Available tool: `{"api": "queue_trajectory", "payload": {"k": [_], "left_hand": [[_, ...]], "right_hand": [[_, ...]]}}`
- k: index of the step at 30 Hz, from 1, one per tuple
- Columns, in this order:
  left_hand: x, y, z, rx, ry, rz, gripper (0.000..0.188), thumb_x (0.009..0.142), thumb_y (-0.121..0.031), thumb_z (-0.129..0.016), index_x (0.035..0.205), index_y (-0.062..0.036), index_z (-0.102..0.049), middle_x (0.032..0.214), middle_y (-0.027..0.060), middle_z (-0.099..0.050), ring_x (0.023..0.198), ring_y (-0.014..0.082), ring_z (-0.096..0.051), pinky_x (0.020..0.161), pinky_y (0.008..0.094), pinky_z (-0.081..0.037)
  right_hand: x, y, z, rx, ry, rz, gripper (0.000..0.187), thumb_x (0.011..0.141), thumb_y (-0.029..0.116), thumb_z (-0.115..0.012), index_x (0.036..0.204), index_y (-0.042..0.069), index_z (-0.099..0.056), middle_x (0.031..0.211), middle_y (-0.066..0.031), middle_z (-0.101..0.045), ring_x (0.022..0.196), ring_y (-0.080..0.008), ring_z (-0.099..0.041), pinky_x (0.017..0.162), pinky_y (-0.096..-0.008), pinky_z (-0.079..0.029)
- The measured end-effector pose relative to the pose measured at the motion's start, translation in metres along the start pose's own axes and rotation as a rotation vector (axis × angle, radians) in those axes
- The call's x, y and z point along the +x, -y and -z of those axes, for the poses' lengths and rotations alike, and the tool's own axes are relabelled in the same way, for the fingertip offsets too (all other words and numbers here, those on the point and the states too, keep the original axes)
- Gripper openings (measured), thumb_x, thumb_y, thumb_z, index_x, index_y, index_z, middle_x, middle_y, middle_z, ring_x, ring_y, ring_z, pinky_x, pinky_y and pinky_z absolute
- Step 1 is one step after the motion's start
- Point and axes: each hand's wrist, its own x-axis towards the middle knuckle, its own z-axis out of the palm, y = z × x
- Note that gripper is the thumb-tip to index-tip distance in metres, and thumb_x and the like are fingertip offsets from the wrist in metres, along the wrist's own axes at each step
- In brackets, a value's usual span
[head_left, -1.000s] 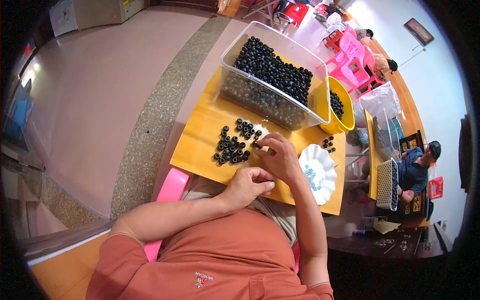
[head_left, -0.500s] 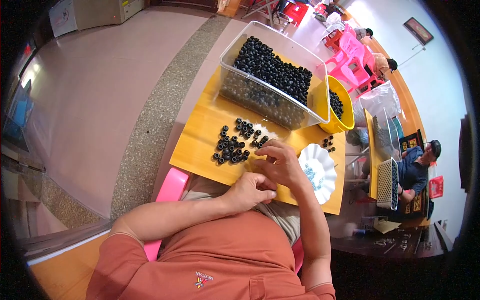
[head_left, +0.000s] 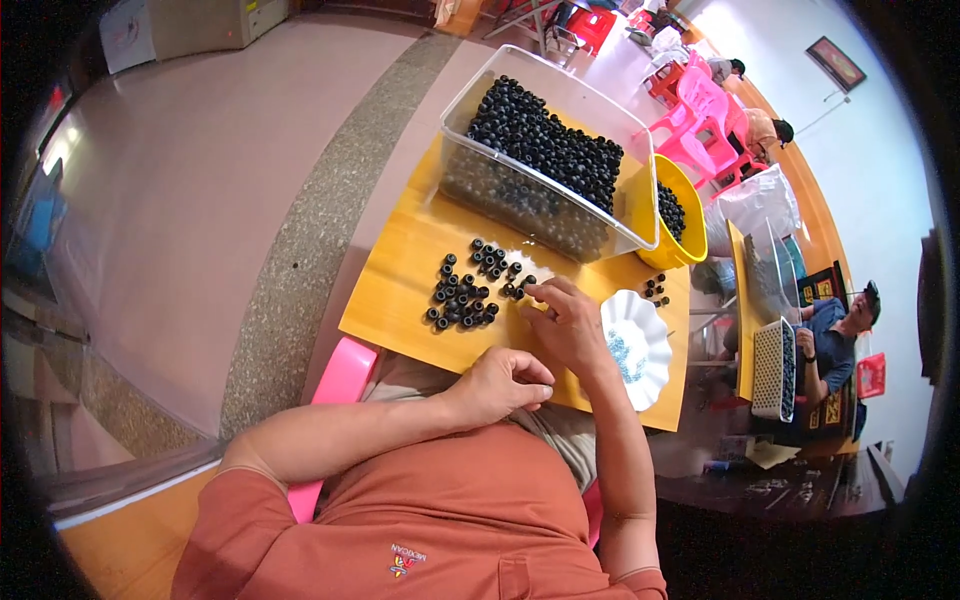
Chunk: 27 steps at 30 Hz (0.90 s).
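Small round black parts with holes (head_left: 462,300) lie loose on the wooden board (head_left: 395,290) before me. My right hand (head_left: 567,325) reaches to the right edge of this group; its bent fingertips are at a small black part (head_left: 519,292) and appear to pinch it. My left hand (head_left: 500,384) rests near my lap at the board's front edge, thumb and fingers curled together; whatever lies between them is too small or hidden to make out. A white fluted dish (head_left: 648,345) holding tiny bluish pieces stands right of my right hand.
A clear plastic bin (head_left: 470,165) full of black parts stands at the board's far side. Beside it is a yellow bucket (head_left: 690,225) with more. A few black parts (head_left: 656,290) lie near the dish. At right, another person (head_left: 832,335) sits behind a white perforated basket (head_left: 774,370).
My right hand has shifted slightly forward and right, its fingertips now against the loose black parts. My left hand stays almost still. The person at right has raised a hand.
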Motion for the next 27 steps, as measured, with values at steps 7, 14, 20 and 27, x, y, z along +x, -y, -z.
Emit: {"api": "queue_trajectory", "payload": {"k": [7, 14, 20, 27], "left_hand": [[0.000, 0.000, 0.000, -0.018, 0.009, -0.006, 0.016, 0.087, -0.009, -0.067, 0.098, 0.0015, -0.062, 0.086, 0.0045, -0.065, 0.076, 0.0102, -0.062, 0.071, 0.0240, -0.054], [-0.001, -0.001, 0.000, -0.018, 0.003, -0.004, 0.014, 0.087, -0.009, -0.066, 0.097, 0.0012, -0.063, 0.086, 0.0046, -0.066, 0.076, 0.0095, -0.062, 0.070, 0.0230, -0.053], [-0.002, -0.002, -0.001, -0.012, -0.007, 0.002, 0.014, 0.087, -0.009, -0.066, 0.097, 0.0010, -0.063, 0.086, 0.0045, -0.066, 0.075, 0.0093, -0.063, 0.069, 0.0220, -0.053], [-0.001, -0.003, -0.001, 0.020, -0.012, -0.011, 0.015, 0.087, -0.009, -0.066, 0.097, 0.0011, -0.063, 0.086, 0.0047, -0.066, 0.074, 0.0093, -0.062, 0.069, 0.0227, -0.053]], "right_hand": [[0.000, 0.000, -0.003, -0.054, -0.029, 0.034, 0.025, 0.076, 0.014, -0.073, 0.099, 0.004, -0.069, 0.093, -0.0091, -0.065, 0.065, -0.0242, -0.063, 0.062, -0.0336, -0.051], [0.003, 0.000, -0.007, -0.080, -0.042, 0.041, 0.023, 0.076, 0.014, -0.073, 0.096, 0.004, -0.070, 0.092, -0.0093, -0.065, 0.065, -0.0237, -0.063, 0.062, -0.0335, -0.050], [-0.002, -0.007, -0.007, -0.081, -0.030, 0.030, 0.019, 0.074, 0.013, -0.074, 0.090, 0.003, -0.069, 0.091, -0.0098, -0.065, 0.063, -0.0232, -0.062, 0.061, -0.0334, -0.050], [-0.005, -0.005, -0.007, -0.025, -0.051, 0.019, 0.019, 0.074, 0.011, -0.074, 0.088, 0.000, -0.067, 0.090, -0.0104, -0.065, 0.060, -0.0210, -0.061, 0.058, -0.0314, -0.049]]}}
